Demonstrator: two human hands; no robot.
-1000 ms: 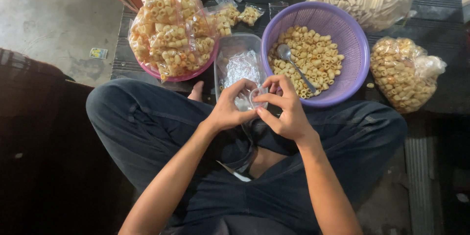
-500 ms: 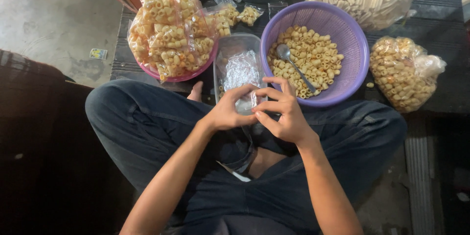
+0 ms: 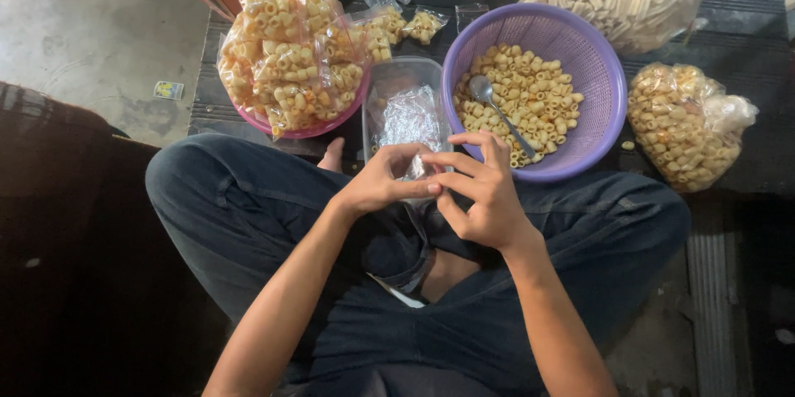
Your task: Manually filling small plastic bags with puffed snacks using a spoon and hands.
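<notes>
Left hand [image 3: 383,184] and right hand [image 3: 483,194] meet fingertip to fingertip over the lap, pinching a small clear plastic bag [image 3: 416,167]. Just beyond: clear tub [image 3: 403,82] of empty bags, purple basket [image 3: 580,49] of macaroni snacks with spoon [image 3: 490,101], pink bowl [image 3: 310,127] heaped with filled packets.

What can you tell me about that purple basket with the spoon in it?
The round purple plastic basket has finely slotted walls and a smooth rim. It stands upright on the dark ribbed surface, just beyond the person's right knee. It is partly filled with pale ring-shaped snacks, and a metal spoon lies on them, bowl up. Neither hand touches it.
</notes>
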